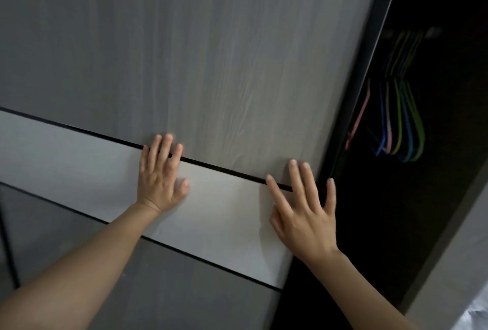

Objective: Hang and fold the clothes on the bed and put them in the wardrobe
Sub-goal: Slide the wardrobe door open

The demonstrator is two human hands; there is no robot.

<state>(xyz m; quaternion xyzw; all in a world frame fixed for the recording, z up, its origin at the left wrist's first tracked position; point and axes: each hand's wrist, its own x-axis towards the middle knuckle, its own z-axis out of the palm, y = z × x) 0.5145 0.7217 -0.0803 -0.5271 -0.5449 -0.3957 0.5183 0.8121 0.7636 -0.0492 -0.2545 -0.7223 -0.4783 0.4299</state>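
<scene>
Both hands lie flat on the wardrobe door [211, 52], fingers [166, 144] straight and spread, gripping nothing. No handle shows, so palm pressure is likely how the panel gets slid. The left hand [161, 179] spans a dark groove [224, 170]. The right hand [303, 213] sits at the door's edge, little finger over the dark opening [383, 224]. Inside hang blurred coloured hangers [398, 123]. No clothes show; the pale patch at lower right may be the bed [475, 314].

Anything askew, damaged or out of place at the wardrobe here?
Nothing stands out. The left hand and right hand lie flat on the sliding door; coloured hangers hang in the dark beside it.
</scene>
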